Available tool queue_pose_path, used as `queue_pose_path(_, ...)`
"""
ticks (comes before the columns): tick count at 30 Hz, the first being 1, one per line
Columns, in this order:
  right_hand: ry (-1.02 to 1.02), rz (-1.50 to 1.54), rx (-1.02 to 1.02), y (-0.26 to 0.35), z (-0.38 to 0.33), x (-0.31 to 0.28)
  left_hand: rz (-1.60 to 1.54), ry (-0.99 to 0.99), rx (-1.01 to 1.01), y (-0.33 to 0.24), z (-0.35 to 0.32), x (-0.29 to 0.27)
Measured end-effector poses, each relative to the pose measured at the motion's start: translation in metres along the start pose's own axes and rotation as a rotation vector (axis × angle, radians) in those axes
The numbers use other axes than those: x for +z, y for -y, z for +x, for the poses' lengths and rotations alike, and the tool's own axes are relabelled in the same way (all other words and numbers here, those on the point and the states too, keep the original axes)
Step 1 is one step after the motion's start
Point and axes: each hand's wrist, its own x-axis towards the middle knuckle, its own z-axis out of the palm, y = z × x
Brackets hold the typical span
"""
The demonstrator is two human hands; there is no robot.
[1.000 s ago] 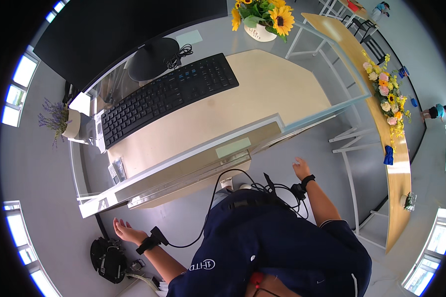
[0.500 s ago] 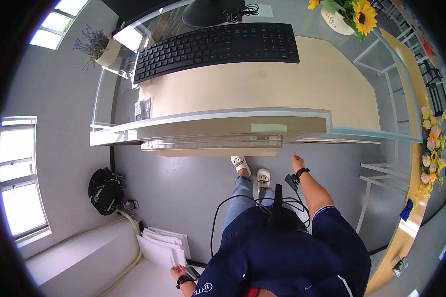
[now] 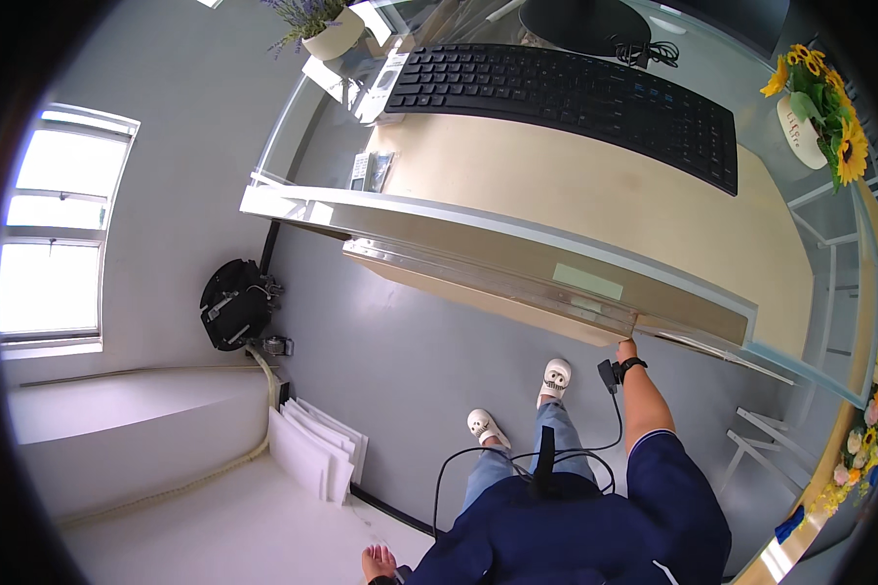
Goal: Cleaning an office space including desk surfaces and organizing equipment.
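Note:
My right hand [image 3: 627, 348] is raised to the right end of a pale wooden drawer [image 3: 478, 297] under the desk. It seems to touch the drawer's corner, and most of its fingers are hidden there. A black band with a small cabled box [image 3: 610, 373] is on that wrist. My left hand [image 3: 379, 563] hangs low at the bottom edge, over the white ledge. Its fingers are loosely bent, a little apart, with nothing seen in them. A metal runner [image 3: 400, 255] shows along the drawer's top edge.
The glass-topped desk [image 3: 498, 214] carries a black keyboard [image 3: 566, 102], a small grey remote [image 3: 361, 171], a lavender pot [image 3: 334, 34] and a sunflower pot [image 3: 800, 132]. A black bag-like object [image 3: 236, 304] sits by the left wall. White boards [image 3: 307, 448] lean beside the white ledge [image 3: 195, 507].
My view has turned and the desk now slants down to the right. My right hand has moved up to the drawer's end. My feet have stepped apart. My left hand has dropped lower in view.

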Motion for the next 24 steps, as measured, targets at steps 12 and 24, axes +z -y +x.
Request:
queue_pose_path(12,-0.065,0.253,-0.143,-0.007,-0.042,0.004,0.011,0.302,0.0,-0.026,-0.048,0.05)
queue_pose_path(24,-0.163,-0.295,-0.392,0.051,-0.174,-0.008,-0.083,0.179,-0.156,0.023,0.063,0.006)
